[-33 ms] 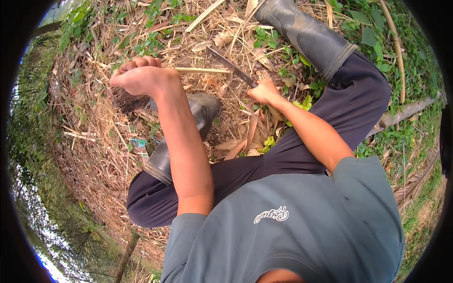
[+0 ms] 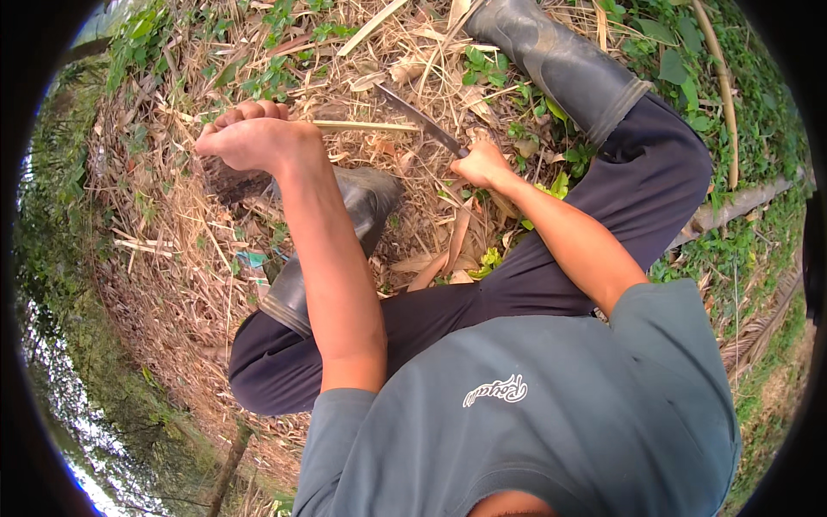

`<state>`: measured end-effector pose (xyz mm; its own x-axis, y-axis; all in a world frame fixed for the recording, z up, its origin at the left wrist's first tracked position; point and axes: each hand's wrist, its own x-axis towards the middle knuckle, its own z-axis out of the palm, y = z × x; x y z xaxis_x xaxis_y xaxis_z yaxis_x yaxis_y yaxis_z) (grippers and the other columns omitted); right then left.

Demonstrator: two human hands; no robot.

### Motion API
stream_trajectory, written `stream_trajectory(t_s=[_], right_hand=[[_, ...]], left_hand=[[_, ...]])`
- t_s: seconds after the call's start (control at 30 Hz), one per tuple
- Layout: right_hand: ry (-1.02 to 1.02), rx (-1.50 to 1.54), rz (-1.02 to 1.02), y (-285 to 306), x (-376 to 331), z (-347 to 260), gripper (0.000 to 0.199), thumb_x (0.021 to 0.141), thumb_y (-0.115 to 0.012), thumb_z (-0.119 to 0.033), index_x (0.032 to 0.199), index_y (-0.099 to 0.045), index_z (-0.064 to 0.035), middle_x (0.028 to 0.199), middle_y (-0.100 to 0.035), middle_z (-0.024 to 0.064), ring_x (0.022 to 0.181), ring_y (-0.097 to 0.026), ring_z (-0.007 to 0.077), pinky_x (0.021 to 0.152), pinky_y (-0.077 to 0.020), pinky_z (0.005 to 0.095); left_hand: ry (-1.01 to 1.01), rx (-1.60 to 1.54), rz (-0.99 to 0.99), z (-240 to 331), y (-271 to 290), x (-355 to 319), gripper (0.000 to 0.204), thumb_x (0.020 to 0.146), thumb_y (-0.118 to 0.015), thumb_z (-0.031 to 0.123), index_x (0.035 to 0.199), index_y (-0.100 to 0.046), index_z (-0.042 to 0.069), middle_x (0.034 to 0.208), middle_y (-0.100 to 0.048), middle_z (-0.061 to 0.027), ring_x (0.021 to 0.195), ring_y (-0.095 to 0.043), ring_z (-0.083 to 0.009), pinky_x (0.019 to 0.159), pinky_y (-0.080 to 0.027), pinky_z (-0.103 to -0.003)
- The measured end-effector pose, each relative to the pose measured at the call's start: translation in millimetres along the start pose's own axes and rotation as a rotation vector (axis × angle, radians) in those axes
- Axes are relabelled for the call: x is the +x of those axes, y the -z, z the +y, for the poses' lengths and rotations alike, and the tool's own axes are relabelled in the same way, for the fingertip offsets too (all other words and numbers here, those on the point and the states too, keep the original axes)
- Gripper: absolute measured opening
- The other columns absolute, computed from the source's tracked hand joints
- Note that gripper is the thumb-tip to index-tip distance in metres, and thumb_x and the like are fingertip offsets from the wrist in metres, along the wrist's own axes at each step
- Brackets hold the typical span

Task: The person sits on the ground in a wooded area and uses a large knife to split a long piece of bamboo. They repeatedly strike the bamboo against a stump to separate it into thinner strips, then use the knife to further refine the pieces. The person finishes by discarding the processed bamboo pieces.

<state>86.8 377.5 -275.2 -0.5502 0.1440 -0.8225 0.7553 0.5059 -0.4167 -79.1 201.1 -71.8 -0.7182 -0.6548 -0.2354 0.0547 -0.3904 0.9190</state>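
A person in a grey-blue short-sleeved cotton shirt (image 2: 534, 414) fills the lower right of the frame, crouched over dry ground in dark navy trousers (image 2: 482, 302) that run from lower left to upper right. Both bare forearms rise from the shirt sleeves toward the top of the picture. The left hand (image 2: 250, 138), upper left of centre, is curled into a tight fist around one end of a thin pale strip of split cane (image 2: 362, 126), which reaches rightward across the litter. The right hand (image 2: 482, 164), just right of centre, is closed around the handle of a long dark steel knife (image 2: 419, 121); its blade slants up and left to meet the strip. Between the two arms sits one black rubber boot (image 2: 345, 233), toe pointing up; a second black rubber boot (image 2: 560, 60) stands at the top right. Beyond, a mat of dry straw and brown leaves (image 2: 172, 224) covers the centre and left, with green weeds (image 2: 741, 86) along the right edge.
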Motion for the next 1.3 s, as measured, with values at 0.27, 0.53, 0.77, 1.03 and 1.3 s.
stream_trajectory(t_s=[0.27, 0.53, 0.77, 1.03, 1.3], right_hand=[[-0.002, 0.508, -0.15, -11.0, 14.9, 16.6, 0.025, 0.075, -0.073, -0.024, 0.065, -0.06, -0.0051, 0.064, -0.063, 0.0057, 0.051, -0.06, 0.0132, 0.048, -0.0473, 0.0292], [0.3, 0.18, 0.115, -7.5, -55.1, -45.1, 0.027, 0.072, -0.07, -0.029, 0.068, -0.062, -0.0031, 0.059, -0.061, 0.0122, 0.059, -0.062, 0.0262, 0.064, -0.0493, 0.041], [0.421, 0.076, 0.171, -8.3, -90.7, -86.4, 0.025, 0.073, -0.069, -0.028, 0.072, -0.066, -0.003, 0.067, -0.066, 0.0183, 0.065, -0.067, 0.0323, 0.067, -0.0511, 0.0452], [0.354, 0.163, 0.135, -4.7, -60.2, -47.0, 0.035, 0.075, -0.068, -0.028, 0.098, -0.076, -0.0033, 0.072, -0.071, 0.0188, 0.066, -0.071, 0.0265, 0.066, -0.0553, 0.0409], [0.171, 0.105, 0.261, -7.4, -19.8, -13.4, 0.023, 0.072, -0.066, -0.018, 0.082, -0.072, 0.0014, 0.076, -0.071, 0.0228, 0.073, -0.073, 0.0367, 0.069, -0.0581, 0.0474]], left_hand=[[0.141, -0.029, 0.324, 11.2, 27.3, 56.2, 0.039, 0.097, -0.028, 0.048, 0.072, -0.026, 0.018, 0.059, -0.027, 0.0031, 0.053, -0.021, -0.0149, 0.054, -0.02, -0.034], [-0.799, 0.177, -0.145, -27.6, 62.2, 44.6, 0.045, 0.101, -0.04, 0.037, 0.066, -0.03, 0.01, 0.064, -0.031, -0.0005, 0.055, -0.027, -0.0109, 0.049, -0.022, -0.029], [-0.761, 0.167, 0.021, -35.8, 56.0, 24.7, 0.055, 0.108, -0.033, 0.046, 0.067, -0.025, 0.01, 0.064, -0.027, 0.0004, 0.055, -0.025, -0.0117, 0.046, -0.02, -0.028], [-0.994, 0.468, 0.11, -46.1, 43.9, 23.2, 0.058, 0.109, -0.029, 0.048, 0.066, -0.029, 0.009, 0.062, -0.032, -0.0016, 0.053, -0.035, -0.0147, 0.049, -0.027, -0.033], [-0.767, 0.335, 0.254, -37.4, 51.7, 46.2, 0.067, 0.104, -0.033, 0.053, 0.052, -0.039, 0.011, 0.047, -0.039, -0.0001, 0.045, -0.04, -0.0152, 0.045, -0.039, -0.03]])
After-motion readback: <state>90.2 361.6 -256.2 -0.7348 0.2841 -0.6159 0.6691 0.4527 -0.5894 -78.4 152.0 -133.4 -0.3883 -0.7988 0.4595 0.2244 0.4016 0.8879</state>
